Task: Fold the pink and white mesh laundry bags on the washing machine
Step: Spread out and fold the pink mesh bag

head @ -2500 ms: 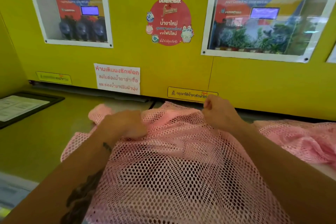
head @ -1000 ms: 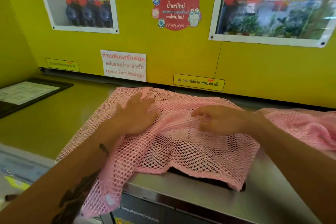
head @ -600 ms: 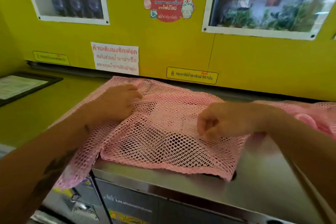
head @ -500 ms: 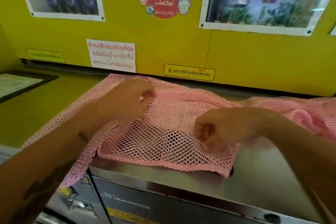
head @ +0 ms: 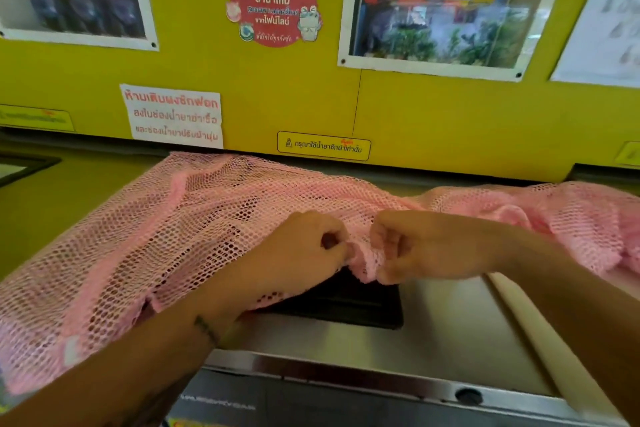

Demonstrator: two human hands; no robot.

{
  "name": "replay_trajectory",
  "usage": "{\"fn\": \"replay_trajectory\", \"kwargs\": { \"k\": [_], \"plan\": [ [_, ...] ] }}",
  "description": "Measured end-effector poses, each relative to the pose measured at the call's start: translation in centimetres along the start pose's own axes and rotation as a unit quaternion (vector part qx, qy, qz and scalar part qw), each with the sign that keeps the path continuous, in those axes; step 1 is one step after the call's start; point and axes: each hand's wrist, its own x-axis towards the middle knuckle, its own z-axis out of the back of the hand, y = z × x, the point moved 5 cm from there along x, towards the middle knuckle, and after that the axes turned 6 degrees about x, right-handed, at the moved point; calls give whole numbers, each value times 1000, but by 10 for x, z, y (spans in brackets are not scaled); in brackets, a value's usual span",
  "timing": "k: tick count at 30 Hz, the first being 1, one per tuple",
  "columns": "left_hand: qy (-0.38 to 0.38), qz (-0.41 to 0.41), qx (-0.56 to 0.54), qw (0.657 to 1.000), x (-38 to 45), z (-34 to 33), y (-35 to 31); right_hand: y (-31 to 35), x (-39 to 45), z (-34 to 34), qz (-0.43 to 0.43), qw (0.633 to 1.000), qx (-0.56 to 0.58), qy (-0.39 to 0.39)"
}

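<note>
- Your left hand [head: 298,253] and right hand [head: 419,246] sit almost knuckle to knuckle at the centre of the frame, each grip clenched on a pinch of the pink mesh bag [head: 166,239].
- You have the near edge gathered between both fists, so the netting bunches into a small ridge there; that looks like the start of a fold, with the edge lifted clear of the washing machine [head: 433,333].
- The bag spreads from centre frame to the lower left, where its corner hangs past the machine's front edge. Much of it lies flat on top, likely to keep the fold square.
- The mesh is open, coarse and limp, with hexagon-like holes showing the dark recess [head: 349,305] beneath.
- A second heap of pink mesh [head: 571,215] lies crumpled at the right of the frame, near your right forearm, not yet folded.
- The machine's top is smooth brushed metal, so expect the netting to slide easily.
- No white bag is visible.
</note>
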Motion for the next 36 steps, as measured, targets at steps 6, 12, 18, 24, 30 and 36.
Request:
{"fn": "replay_trajectory", "kwargs": {
  "k": [6, 12, 18, 24, 30, 36],
  "plan": [
    [-49, -16, -87, 995, 6, 19, -5, 2, 15, -11, 38, 958, -4, -285],
    [120, -52, -70, 989, -17, 40, -3, -4, 1, 8, 30, 977, -160, -135],
    [253, -28, -175, 951, -46, 53, -7, -6, -49, 43, -39, 992, -34, 114],
    [9, 127, 63, 990, -15, 51, 42, 10, 18, 24, 4, 995, -80, -57],
    [146, 238, 199, 940, -28, 22, 101, 12, 38, -33, -28, 981, -175, 82],
    [143, 201, 110, 963, -55, 67, 92, 34, 33, 14, 34, 995, -84, -28]
  ]
}}
